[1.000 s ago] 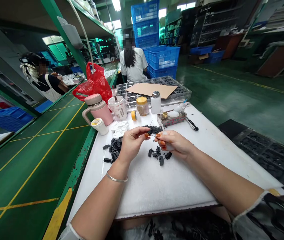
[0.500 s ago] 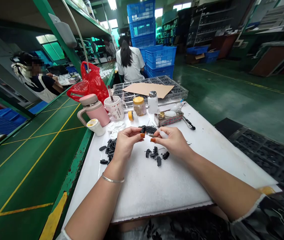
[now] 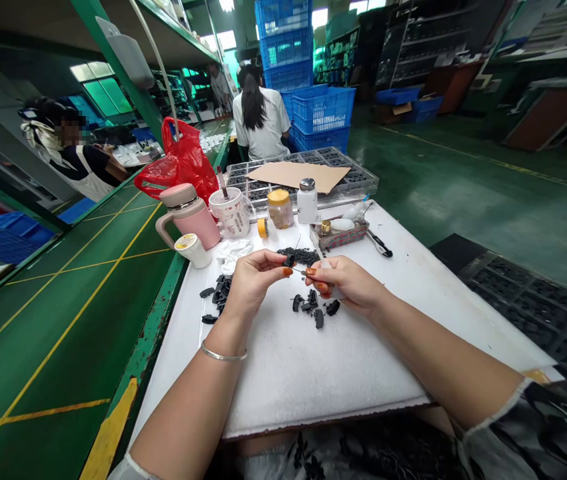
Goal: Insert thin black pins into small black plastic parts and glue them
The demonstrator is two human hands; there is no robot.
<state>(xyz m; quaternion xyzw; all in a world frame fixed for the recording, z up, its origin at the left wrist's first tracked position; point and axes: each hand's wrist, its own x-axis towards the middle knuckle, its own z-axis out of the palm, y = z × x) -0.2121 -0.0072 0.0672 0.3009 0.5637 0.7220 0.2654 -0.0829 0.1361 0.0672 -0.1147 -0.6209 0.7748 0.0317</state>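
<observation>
My left hand pinches a small black plastic part between thumb and fingers, above the white tabletop. Facing it, my right hand is closed around a thin pointed metal tool, whose tip reaches close to the part; whether they touch I cannot tell. A whitish translucent bottle-like thing with a narrow upper end also sits in the right hand, mostly hidden by the fingers. Below the hands lies a small group of black plastic parts. More black parts are heaped beside my left wrist. Tiny black pieces form a pile behind the hands.
Along the back stand a pink mug, a white tub, a patterned cup, a yellow-lidded jar, a white bottle and a small box. A cutter lies right. Two co-workers sit beyond.
My right hand has turned, its fingers curling more around the tool, and the whitish thing now stands more upright. My left hand still pinches the black part. The view has shifted slightly.
</observation>
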